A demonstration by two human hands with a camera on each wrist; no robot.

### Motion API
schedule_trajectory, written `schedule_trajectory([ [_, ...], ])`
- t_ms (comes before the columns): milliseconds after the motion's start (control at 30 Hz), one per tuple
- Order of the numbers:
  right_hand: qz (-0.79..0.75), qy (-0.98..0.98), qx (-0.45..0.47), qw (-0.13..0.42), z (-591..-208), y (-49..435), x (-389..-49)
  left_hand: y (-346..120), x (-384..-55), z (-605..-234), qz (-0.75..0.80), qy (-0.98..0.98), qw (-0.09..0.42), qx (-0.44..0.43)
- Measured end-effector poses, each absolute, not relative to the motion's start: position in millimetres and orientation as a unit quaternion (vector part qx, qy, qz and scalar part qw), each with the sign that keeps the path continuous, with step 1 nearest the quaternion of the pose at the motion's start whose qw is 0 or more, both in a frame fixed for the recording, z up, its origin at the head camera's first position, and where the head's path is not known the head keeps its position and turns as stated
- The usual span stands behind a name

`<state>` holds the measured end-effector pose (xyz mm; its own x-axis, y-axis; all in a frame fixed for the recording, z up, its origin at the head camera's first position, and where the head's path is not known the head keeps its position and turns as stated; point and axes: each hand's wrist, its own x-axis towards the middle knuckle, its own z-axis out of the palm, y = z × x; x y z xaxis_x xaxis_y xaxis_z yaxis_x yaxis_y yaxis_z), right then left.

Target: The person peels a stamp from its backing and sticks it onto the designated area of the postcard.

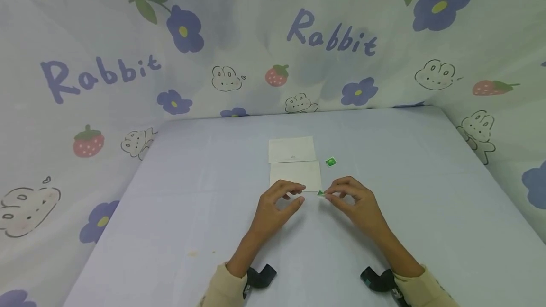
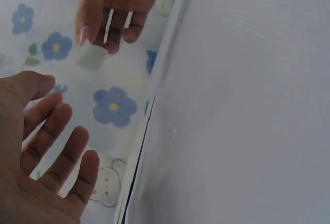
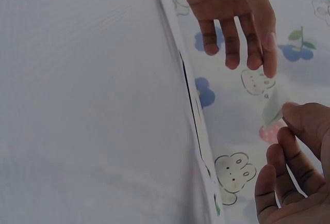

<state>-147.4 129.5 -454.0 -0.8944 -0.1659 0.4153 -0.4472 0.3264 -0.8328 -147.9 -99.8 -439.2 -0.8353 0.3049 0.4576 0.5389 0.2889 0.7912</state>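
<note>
One small green piece (image 1: 321, 193) is pinched in the right hand (image 1: 358, 207), just below centre in the head view; the left hand (image 1: 274, 206) is empty, thumb and fingers parted. In the left-wrist view, the piece's pale face shows at upper left. In the right-wrist view, mid-right, it looks bent: probably being readied, so the next move calls for a light, precise pinch.

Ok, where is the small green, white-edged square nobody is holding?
In the head view, the green square lies just right of the cream rectangular cards, beyond the right hand.
</note>
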Motion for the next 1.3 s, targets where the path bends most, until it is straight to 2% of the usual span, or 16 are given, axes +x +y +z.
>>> schedule_trajectory([
  [233,0.557,-0.794,0.208,0.128,-480,133,-157,-98,-154,-459,-0.533,-0.795,0.103,-0.27],
  [400,0.564,-0.786,0.221,0.122,-484,134,-158,-100,-162,-478,-0.518,-0.798,0.109,-0.288],
  [667,0.558,-0.785,0.229,0.141,-450,122,-142,-101,-163,-481,-0.507,-0.8,0.109,-0.301],
  [1300,0.552,-0.797,0.222,0.099,-448,121,-139,-100,-164,-483,-0.487,-0.794,0.138,-0.336],
])
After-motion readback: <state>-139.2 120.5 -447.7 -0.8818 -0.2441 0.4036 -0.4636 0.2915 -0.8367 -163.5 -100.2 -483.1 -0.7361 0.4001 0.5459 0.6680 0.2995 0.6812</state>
